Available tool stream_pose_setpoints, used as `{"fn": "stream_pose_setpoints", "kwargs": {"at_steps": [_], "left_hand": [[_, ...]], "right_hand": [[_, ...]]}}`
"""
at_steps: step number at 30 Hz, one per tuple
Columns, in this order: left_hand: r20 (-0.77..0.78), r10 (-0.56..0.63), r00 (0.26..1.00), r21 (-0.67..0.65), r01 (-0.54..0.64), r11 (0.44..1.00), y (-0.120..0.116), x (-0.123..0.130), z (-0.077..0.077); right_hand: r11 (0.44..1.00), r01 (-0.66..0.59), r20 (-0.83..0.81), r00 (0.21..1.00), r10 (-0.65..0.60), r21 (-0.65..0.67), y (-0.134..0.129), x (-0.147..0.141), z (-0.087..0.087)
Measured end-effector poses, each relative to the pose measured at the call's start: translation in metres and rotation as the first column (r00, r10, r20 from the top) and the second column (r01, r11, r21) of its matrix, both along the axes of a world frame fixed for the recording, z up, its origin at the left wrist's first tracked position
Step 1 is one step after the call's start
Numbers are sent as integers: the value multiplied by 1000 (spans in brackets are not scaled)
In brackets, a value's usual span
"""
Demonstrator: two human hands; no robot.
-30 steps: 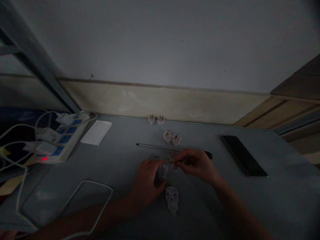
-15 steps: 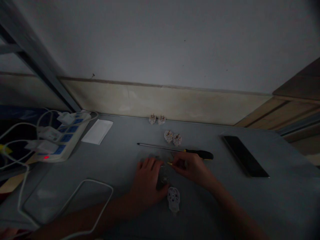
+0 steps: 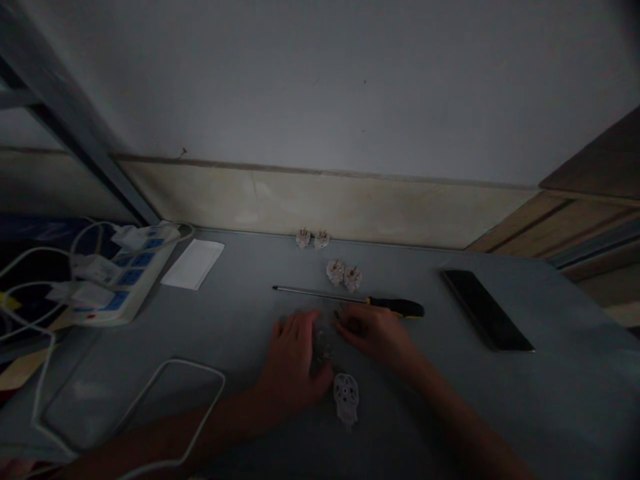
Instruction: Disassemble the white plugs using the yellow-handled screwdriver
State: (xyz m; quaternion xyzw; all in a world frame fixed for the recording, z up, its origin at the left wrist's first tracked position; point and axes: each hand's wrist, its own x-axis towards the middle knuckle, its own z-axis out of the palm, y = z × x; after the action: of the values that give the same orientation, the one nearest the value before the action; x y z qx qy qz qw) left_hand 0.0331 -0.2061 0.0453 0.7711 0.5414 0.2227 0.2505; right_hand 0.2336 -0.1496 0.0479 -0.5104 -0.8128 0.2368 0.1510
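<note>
My left hand (image 3: 295, 357) rests on the grey table, its thumb and fingers curled round a clear plastic plug shell (image 3: 324, 347). Just to the right, my right hand (image 3: 373, 327) pinches a small metal plug pin (image 3: 337, 314), mostly hidden by the fingertips and dim. Below the left thumb lies a whitish plug cover (image 3: 346, 399) with holes in it. A screwdriver (image 3: 395, 306) with a black and yellow handle lies just beyond the right hand. Farther back are two plug parts with upright pins (image 3: 335, 271), side by side.
Two more pinned plug parts (image 3: 321, 239) stand near the wall. A phone (image 3: 487, 310) lies at the right. On the left are a folded white paper (image 3: 193, 264), a power strip (image 3: 145, 280) with chargers, and a white cable (image 3: 200, 367) looping over the left forearm.
My right fingertips have shifted slightly up, and the brass-coloured pin in them shows less. My left index finger has straightened a little by the clear shell. The view has moved slightly.
</note>
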Motion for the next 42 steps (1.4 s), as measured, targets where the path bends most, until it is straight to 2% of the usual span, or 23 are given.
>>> {"fn": "stream_pose_setpoints", "kwargs": {"at_steps": [5,8,10,12,15,18,20,25,28,32,36,39,42], "left_hand": [[273,128,954,-14,-129,992,0,-3,-9],[351,171,921,-17,-176,984,1,-4,-8],[302,93,949,25,-105,994,-1,-3,-4],[187,-33,982,55,23,998,-6,-1,1],[-9,-188,982,4,188,982,-19,4,7],[-180,-237,955,-94,223,970,-31,9,8],[-239,-253,937,-133,227,965,-34,12,8],[-283,-308,908,-123,284,951,-29,13,10],[-325,-302,896,-129,274,953,-26,13,11],[-367,-250,896,-126,219,968,-21,12,8],[-377,-192,906,-36,193,980,-21,11,0],[-311,-180,933,54,207,977,-21,9,-4],[-110,-163,981,92,173,981,-11,2,-1]], "right_hand": [[997,67,-33,997,-66,29,3,4,-4],[991,117,-71,991,-113,61,5,9,-1],[988,141,-97,986,-135,66,6,12,2],[989,140,-123,984,-133,47,6,14,6],[996,89,-159,983,-91,-19,5,15,11],[996,49,-193,979,-61,-71,2,12,14],[995,38,-208,977,-55,-89,0,11,15],[993,28,-226,973,-53,-114,-2,10,13],[993,39,-230,971,-64,-115,-2,9,12],[992,57,-230,970,-81,-111,0,8,13],[991,101,-209,971,-117,-88,2,11,15],[988,129,-180,973,-142,-79,4,14,15],[989,116,-153,980,-129,-95,4,15,15]]}}
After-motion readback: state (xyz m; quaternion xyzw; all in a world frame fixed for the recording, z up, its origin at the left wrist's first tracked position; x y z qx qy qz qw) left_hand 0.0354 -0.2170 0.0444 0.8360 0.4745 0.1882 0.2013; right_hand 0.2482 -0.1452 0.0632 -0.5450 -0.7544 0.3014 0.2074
